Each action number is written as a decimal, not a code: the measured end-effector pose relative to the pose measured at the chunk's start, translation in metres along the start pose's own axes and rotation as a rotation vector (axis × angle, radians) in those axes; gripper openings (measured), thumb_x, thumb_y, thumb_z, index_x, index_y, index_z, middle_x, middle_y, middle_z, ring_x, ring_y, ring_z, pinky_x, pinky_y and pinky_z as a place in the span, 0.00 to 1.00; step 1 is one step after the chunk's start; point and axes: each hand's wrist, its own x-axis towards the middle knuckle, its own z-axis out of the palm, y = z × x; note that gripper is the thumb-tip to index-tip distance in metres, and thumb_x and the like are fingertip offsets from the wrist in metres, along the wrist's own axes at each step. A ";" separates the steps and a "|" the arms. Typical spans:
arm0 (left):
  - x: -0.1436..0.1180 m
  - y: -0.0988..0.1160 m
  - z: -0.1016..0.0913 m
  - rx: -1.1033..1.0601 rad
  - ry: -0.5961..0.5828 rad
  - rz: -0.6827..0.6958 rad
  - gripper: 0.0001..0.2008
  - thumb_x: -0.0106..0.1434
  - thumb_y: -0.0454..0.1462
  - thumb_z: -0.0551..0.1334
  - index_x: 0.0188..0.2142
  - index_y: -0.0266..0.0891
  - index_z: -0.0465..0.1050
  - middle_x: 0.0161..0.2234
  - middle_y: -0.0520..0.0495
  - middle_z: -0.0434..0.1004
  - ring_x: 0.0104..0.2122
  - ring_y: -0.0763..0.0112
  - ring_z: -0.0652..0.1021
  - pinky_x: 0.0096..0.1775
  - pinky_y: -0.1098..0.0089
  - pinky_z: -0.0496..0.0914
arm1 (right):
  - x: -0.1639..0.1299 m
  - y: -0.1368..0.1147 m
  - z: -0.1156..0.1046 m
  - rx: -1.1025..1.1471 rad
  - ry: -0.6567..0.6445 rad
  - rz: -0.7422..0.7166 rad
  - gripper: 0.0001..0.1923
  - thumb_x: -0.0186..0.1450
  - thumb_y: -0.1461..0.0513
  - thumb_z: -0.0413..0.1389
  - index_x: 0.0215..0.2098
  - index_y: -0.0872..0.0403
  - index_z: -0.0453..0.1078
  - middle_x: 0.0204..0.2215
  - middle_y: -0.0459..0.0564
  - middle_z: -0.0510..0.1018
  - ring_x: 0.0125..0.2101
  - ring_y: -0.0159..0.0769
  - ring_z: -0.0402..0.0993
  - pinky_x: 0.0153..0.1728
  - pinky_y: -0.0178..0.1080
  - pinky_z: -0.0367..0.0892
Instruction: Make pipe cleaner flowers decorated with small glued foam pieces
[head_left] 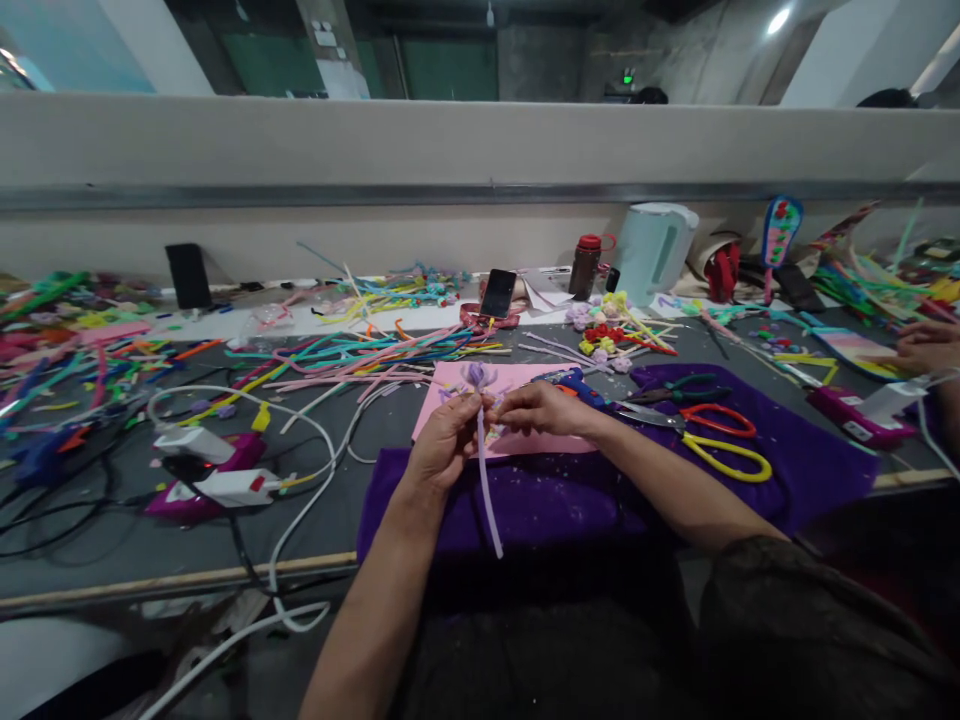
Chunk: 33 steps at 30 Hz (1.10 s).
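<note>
My left hand (444, 440) grips a lilac pipe-cleaner flower (480, 378) by its stem (489, 500), which hangs down over the purple cloth (570, 500). The bloom stands just above my fingers. My right hand (536, 408) pinches the stem or a small piece right beside the left fingers, just below the bloom. Both hands hover over a pink sheet (450, 385) lying on the cloth.
Scissors with red and yellow handles (720, 440) and a blue glue gun (577, 385) lie right of my hands. Heaps of coloured pipe cleaners (360, 350) cover the grey table. White cables and glue guns (217, 465) sit at left. Another person's hand (926, 345) is at far right.
</note>
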 end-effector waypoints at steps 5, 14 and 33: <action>0.003 0.010 -0.010 -0.206 0.104 0.151 0.10 0.49 0.39 0.64 0.29 0.34 0.71 0.20 0.53 0.71 0.14 0.84 0.66 0.11 0.83 0.52 | -0.017 0.013 -0.035 -0.190 0.168 0.081 0.15 0.58 0.55 0.53 0.34 0.59 0.73 0.20 0.46 0.72 0.17 0.26 0.64 0.18 0.29 0.58; 0.005 0.015 -0.019 -0.307 0.102 0.218 0.09 0.49 0.38 0.63 0.28 0.35 0.69 0.19 0.54 0.68 0.13 0.84 0.64 0.12 0.82 0.51 | -0.037 0.016 -0.045 -0.725 0.436 0.053 0.09 0.59 0.61 0.53 0.33 0.52 0.75 0.25 0.48 0.76 0.24 0.30 0.67 0.25 0.33 0.58; 0.001 0.008 -0.005 -0.102 0.095 0.030 0.09 0.49 0.37 0.63 0.29 0.33 0.70 0.19 0.52 0.71 0.16 0.81 0.70 0.12 0.84 0.53 | -0.049 0.040 -0.074 -0.870 0.392 0.676 0.16 0.50 0.49 0.55 0.22 0.54 0.71 0.22 0.49 0.73 0.24 0.34 0.66 0.23 0.33 0.50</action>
